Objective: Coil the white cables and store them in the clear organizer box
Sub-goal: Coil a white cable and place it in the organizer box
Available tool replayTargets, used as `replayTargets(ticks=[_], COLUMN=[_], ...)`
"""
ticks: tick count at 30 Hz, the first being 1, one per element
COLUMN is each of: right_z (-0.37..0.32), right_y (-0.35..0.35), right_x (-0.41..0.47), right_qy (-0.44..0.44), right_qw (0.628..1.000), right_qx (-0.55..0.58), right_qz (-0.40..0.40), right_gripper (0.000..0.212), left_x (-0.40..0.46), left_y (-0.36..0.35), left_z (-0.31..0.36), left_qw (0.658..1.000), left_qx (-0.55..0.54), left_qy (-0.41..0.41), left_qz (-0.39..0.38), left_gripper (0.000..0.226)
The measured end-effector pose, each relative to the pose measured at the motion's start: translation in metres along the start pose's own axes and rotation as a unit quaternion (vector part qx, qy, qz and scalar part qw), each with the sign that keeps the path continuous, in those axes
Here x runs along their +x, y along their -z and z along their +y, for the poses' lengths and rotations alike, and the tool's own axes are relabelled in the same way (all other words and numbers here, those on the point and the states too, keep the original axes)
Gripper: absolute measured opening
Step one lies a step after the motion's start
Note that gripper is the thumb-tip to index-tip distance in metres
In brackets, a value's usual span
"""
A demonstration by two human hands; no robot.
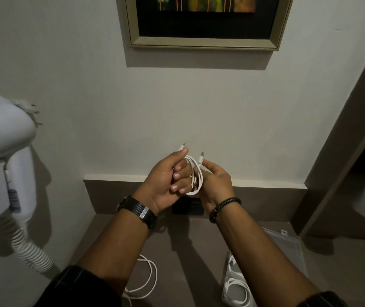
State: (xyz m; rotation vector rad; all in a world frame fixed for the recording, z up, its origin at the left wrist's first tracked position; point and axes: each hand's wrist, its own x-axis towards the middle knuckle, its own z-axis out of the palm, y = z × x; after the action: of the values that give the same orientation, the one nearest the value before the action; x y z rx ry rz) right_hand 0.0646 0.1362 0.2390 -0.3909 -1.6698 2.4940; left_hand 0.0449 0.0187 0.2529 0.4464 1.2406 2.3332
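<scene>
White cable (196, 173) coiled between hands (166, 180)

brown counter (190, 251), loose cable (148, 278), organizer box (288, 244)

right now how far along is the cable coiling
Done: coiled cables already lie in the clear organizer box. In hand: left hand grips a white coil while right hand pinches its loose plug end. Left: one loose cable on the counter.

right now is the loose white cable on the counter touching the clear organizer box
Apart. The head view shows the loose white cable lying left of the clear organizer box, with bare counter and the person's right forearm between them.
</scene>
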Motion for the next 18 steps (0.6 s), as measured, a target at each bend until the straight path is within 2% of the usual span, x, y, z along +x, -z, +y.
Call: replayTargets(ticks=[2,5,7,9,11,15,18], right_z=[0.001,0.0,-0.004,-0.007,-0.01,-0.013,-0.012], right_y=[-0.001,-0.002,-0.001,0.003,0.007,0.008,0.008], right_x=[0.0,-0.004,-0.006,-0.004,-0.002,-0.002,-0.002], right_qy=[0.016,0.025,0.013,0.004,0.007,0.017,0.014], right_qw=[1.0,0.994,0.983,0.971,0.964,0.956,0.954], right_qx=[0.007,-0.047,-0.084,-0.127,-0.176,-0.233,-0.247], right_qz=[-0.001,-0.093,-0.165,-0.201,-0.199,-0.176,-0.17], right_gripper=[0.027,0.017,0.015,0.016,0.017,0.02,0.021], left_x=[0.0,0.0,0.0,0.002,0.003,0.006,0.01], left_y=[0.003,0.007,0.009,0.013,0.015,0.012,0.011], left_z=[0.006,0.01,0.011,0.01,0.007,0.0,-0.001], left_qw=[1.0,0.997,0.994,0.985,0.965,0.927,0.869], left_qx=[0.009,0.041,0.076,0.14,0.209,0.283,0.367], left_qy=[0.025,0.065,0.063,0.029,-0.011,-0.068,-0.126], left_qz=[-0.009,-0.001,0.036,0.099,0.157,0.237,0.307], left_gripper=[0.05,0.049,0.049,0.048,0.048,0.045,0.05])
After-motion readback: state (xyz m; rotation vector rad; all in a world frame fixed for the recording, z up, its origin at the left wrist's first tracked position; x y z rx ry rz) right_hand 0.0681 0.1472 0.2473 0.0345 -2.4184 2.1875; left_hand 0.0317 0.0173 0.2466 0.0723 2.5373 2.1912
